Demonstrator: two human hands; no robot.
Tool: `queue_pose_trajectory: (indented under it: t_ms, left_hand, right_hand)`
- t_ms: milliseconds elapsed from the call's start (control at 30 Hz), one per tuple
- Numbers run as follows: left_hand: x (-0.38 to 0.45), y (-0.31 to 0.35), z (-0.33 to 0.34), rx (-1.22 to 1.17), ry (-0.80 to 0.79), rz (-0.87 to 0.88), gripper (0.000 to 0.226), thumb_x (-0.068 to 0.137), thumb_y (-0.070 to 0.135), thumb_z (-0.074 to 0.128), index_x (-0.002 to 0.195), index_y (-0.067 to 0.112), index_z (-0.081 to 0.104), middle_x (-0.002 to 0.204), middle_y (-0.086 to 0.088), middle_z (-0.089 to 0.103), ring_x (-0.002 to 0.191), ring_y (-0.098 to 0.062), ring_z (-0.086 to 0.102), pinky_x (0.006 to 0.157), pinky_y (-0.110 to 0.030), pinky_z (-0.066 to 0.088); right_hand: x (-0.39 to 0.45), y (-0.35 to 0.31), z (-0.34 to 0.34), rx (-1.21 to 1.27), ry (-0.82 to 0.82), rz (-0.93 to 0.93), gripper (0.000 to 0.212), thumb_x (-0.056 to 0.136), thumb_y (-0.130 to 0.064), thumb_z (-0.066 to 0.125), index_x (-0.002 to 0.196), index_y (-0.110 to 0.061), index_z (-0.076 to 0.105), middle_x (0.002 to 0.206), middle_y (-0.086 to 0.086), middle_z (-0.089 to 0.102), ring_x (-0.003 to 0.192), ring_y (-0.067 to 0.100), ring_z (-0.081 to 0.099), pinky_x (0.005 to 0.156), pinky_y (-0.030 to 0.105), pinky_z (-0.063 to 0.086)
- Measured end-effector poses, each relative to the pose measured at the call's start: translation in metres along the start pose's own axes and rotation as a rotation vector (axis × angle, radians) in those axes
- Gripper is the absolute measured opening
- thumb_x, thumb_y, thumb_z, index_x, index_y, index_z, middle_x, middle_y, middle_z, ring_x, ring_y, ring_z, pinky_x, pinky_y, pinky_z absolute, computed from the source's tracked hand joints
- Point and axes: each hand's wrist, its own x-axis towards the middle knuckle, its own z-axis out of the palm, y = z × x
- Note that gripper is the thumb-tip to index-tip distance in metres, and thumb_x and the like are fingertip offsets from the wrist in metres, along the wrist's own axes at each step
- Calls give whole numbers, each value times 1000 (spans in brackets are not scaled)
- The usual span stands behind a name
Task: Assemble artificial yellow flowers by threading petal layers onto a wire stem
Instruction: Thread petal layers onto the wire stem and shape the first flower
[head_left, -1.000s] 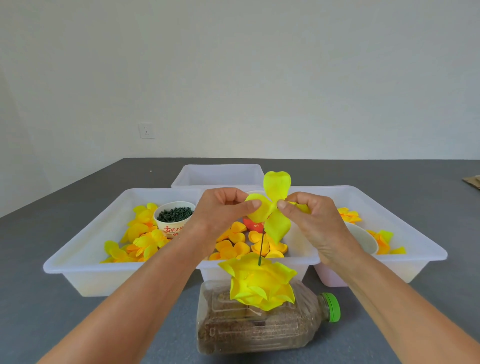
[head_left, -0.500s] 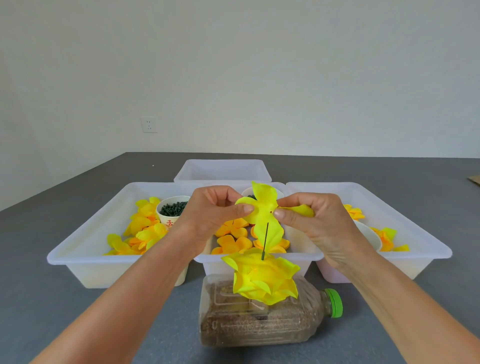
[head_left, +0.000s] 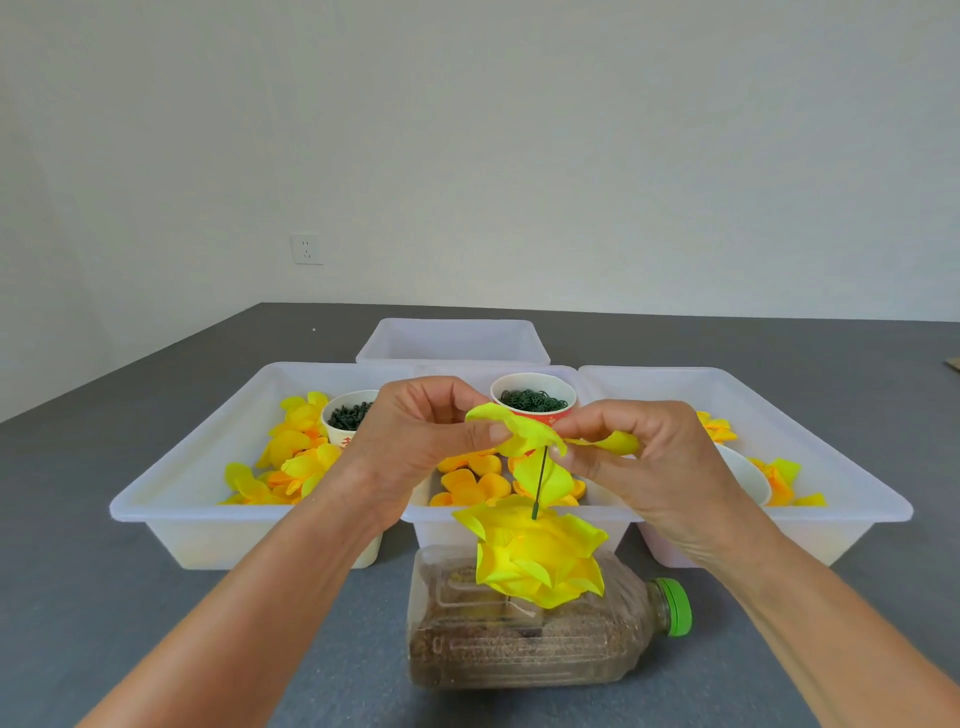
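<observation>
Petal layer (head_left: 524, 434) atop wire stem (head_left: 540, 480), in left hand (head_left: 415, 441) and right hand (head_left: 639, 457) grip.

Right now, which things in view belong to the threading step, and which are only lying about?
In use: left hand, right hand, petal layer, wire stem, stacked flower, sand-filled bottle.

Lying about: loose petals, cups of green rings, empty back tray.

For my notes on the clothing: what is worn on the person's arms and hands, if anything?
Nothing is worn. Both forearms are bare as far as the picture shows, with no sleeves in view. The left hand and the right hand have no gloves, and no rings, watch or bracelet are visible. The fingernails look short and unpainted.
</observation>
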Motion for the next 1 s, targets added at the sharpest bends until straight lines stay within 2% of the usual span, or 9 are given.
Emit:
queue_pose_trajectory:
  t_ms: [167, 267, 367, 533, 633, 733, 833, 933, 1000]
  left_hand:
    - [-3, 1, 3, 20, 3, 10, 13, 56, 8, 69, 68, 5, 64, 63, -3, 70, 56, -11, 65, 54, -19, 52]
    - [-6, 2, 5, 47, 10, 5, 14, 56, 9, 70, 67, 6, 64, 63, -3, 70, 56, -11, 65, 53, -20, 52]
    - [-9, 2, 5, 94, 29, 5, 14, 57, 7, 72, 69, 6, 65, 65, -3, 70, 59, -12, 66, 56, -21, 53]
    - [-14, 3, 4, 271, 65, 70, 25, 60, 2, 77, 79, 14, 68, 77, 5, 70, 81, -10, 65, 80, -22, 53]
    - [-19, 2, 2, 344, 118, 78, 30, 60, 5, 79, 82, 23, 68, 82, 8, 69, 82, -7, 63, 87, -25, 50]
    - [-23, -1, 2, 430, 209, 115, 29, 74, -4, 71, 81, 24, 67, 74, 9, 63, 73, -7, 58, 75, -22, 50]
    - [-30, 2, 6, 422, 273, 119, 9, 82, 16, 67, 75, 20, 65, 59, 11, 61, 57, -1, 54, 57, -13, 45]
    - [-35, 7, 11, 455, 193, 32, 32, 71, 45, 61, 75, 13, 64, 56, 6, 65, 49, 1, 54, 49, -11, 42]
    - [-36, 9, 13, 472, 130, -33, 38, 63, 50, 62, 75, 14, 65, 62, 2, 69, 50, 1, 55, 48, -10, 41]
  right_hand:
    - [-2, 3, 4, -67, 46, -159, 19, 71, -6, 78, 80, -23, 75, 83, 1, 73, 84, 19, 68, 78, 43, 53]
    - [-2, 1, 5, -292, 65, -395, 12, 68, -6, 72, 79, -11, 75, 80, 3, 73, 78, 12, 64, 74, 36, 49]
    - [-2, 0, 5, -476, 86, -518, 13, 66, -2, 70, 78, -6, 75, 78, 3, 72, 78, 11, 62, 73, 35, 44]
    - [-4, 4, 4, -658, 99, -637, 20, 63, 2, 74, 80, -8, 74, 81, 3, 72, 76, 24, 66, 73, 42, 49]
    - [-5, 6, 3, -727, 102, -673, 21, 63, 2, 75, 81, -8, 74, 81, 3, 71, 76, 27, 65, 73, 45, 48]
    - [-8, 7, 4, -795, 101, -686, 24, 61, 4, 73, 82, -8, 74, 81, 3, 70, 76, 29, 64, 76, 43, 46]
    - [-11, 8, 7, -837, 111, -687, 26, 59, 6, 72, 80, -9, 74, 79, 3, 69, 75, 28, 63, 77, 39, 44]
    - [-14, 10, 9, -842, 112, -677, 25, 60, 5, 76, 80, -10, 73, 79, 2, 69, 75, 27, 63, 78, 39, 44]
    - [-16, 12, 11, -849, 111, -672, 27, 59, 6, 76, 81, -10, 73, 79, 2, 69, 75, 27, 62, 77, 40, 44]
